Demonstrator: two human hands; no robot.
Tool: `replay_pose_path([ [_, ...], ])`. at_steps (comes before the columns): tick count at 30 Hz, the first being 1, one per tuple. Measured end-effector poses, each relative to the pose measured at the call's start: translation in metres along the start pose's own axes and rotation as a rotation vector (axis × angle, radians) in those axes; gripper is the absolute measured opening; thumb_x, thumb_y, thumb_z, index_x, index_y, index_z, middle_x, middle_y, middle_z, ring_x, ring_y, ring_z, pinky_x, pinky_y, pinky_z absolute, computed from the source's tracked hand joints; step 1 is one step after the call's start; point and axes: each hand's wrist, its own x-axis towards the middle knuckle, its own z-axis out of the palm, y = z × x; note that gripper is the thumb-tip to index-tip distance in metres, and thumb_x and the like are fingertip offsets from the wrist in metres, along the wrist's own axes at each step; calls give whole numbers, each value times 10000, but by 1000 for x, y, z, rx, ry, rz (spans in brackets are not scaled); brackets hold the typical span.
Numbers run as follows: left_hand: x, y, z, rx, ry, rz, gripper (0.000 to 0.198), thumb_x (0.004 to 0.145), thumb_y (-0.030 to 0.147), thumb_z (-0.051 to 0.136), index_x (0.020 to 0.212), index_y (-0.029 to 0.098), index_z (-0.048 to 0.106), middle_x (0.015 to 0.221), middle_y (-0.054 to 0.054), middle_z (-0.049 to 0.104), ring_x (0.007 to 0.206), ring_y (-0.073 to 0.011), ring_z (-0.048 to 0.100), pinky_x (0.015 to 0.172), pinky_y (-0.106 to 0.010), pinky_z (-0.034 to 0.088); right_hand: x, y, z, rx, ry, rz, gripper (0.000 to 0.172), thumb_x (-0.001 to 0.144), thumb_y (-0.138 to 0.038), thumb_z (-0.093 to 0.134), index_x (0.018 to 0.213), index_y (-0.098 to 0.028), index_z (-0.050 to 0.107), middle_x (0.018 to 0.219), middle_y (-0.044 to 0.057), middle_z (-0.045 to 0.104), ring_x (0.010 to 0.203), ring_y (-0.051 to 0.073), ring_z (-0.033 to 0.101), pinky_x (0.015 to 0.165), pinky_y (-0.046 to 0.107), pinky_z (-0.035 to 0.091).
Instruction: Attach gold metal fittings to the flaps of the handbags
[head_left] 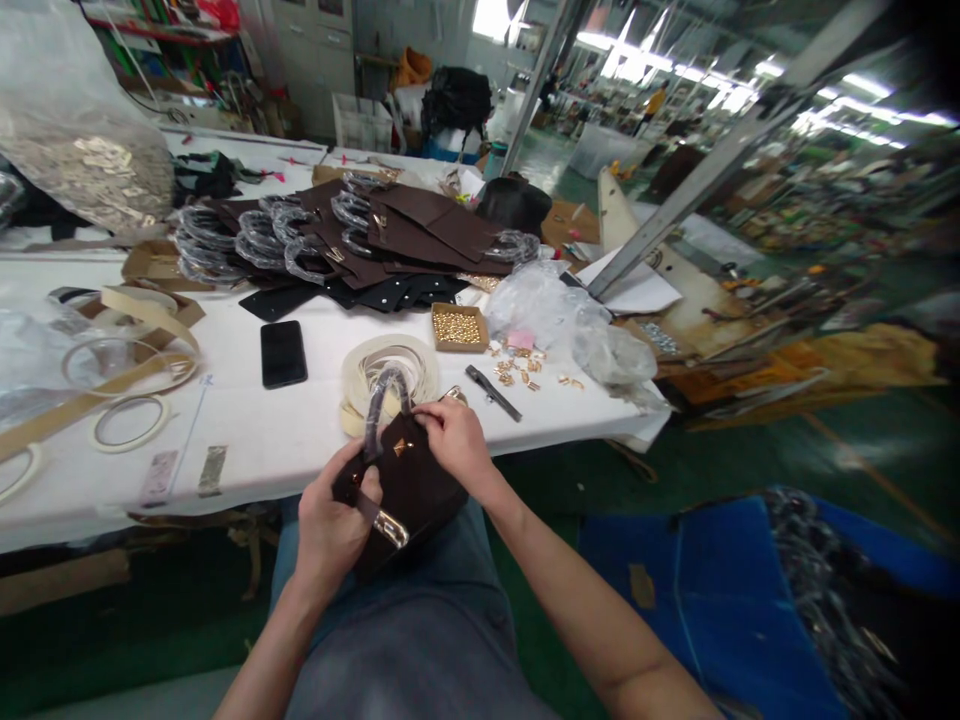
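Dark brown, the bag (426,490) is lying over my lap (484,575), at the edge of the white table (247,420); in the head view, my left hand (337,510) is gripping its left side, the thumb pressing near a gold-tipped strap (390,528). My right hand (456,437) is pinching the upper edge, close to the foot of the plastic-wrapped handle (371,425); what exactly its fingertips are covering, I cannot tell. I am, as I judge, adjusting this upper part; the next move seems to be asking for a steady left grip and small, exact finger work from the right.
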Motion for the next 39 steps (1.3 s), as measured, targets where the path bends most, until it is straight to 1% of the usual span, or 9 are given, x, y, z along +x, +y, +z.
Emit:
replay_pose_path([
  [9,6,3,-5,-46,-57,21,347,1040,381,768,1342,217,819,1227,-90,866,1098,-295,844,1045,-417,687,-16,3,13,224,208,-70,264,1120,-208,644,1172,-261,897,1032,85,782,991,260,733,910,372,588],
  [12,4,-2,-6,-69,-69,-10,351,1033,407,782,1331,225,822,1254,-96,862,1126,-311,839,1048,-427,688,-18,6,13,300,229,-20,208,1115,-275,684,1189,-266,878,1080,85,818,1006,266,759,914,378,611],
  [17,-8,-15,-8,-104,-73,-119,419,1019,479,806,1348,220,812,1297,-112,852,1187,-335,825,1074,-445,682,-27,12,12,451,277,92,108,1041,-353,809,1020,-267,871,1012,57,847,921,273,790,854,378,633],
  [25,-9,-20,-10,-4,-9,-215,488,1003,541,809,1360,207,806,1223,-105,861,1171,-334,812,1055,-426,669,-41,5,7,330,227,-56,177,1102,-273,695,1133,-274,869,1122,90,841,1072,297,792,1002,435,621],
  [29,-2,-25,-12,-7,-26,-221,510,993,553,814,1368,207,804,1267,-113,850,1209,-341,795,1080,-444,648,-31,15,-6,314,164,-7,150,1097,-278,682,1075,-244,827,1076,91,835,1006,285,799,938,412,642],
  [31,-1,-29,-11,-39,-10,-232,536,981,560,819,1384,207,802,1281,-124,845,1225,-349,788,1082,-459,648,-28,19,-11,424,109,65,136,1093,-329,705,1059,-238,800,1004,76,831,905,263,805,842,383,664],
  [34,-3,-35,-9,-105,47,-276,564,971,569,812,1406,212,792,1259,-126,847,1212,-342,793,1067,-466,661,-28,20,-16,829,14,227,229,1059,-447,792,1066,-219,770,1049,84,844,858,232,811,731,332,691],
  [37,-6,-39,-7,-133,53,-328,558,967,563,813,1407,220,790,1260,-115,847,1192,-325,798,1060,-453,667,-31,18,-19,1236,-44,361,319,959,-454,927,1079,-196,781,1212,109,842,907,193,799,750,286,713],
  [39,-6,-39,-7,-136,52,-333,546,964,557,816,1396,223,796,1264,-111,845,1205,-325,793,1072,-454,663,-34,18,-19,1386,-47,411,324,914,-395,974,1099,-201,791,1217,88,836,887,160,771,735,244,706],
])
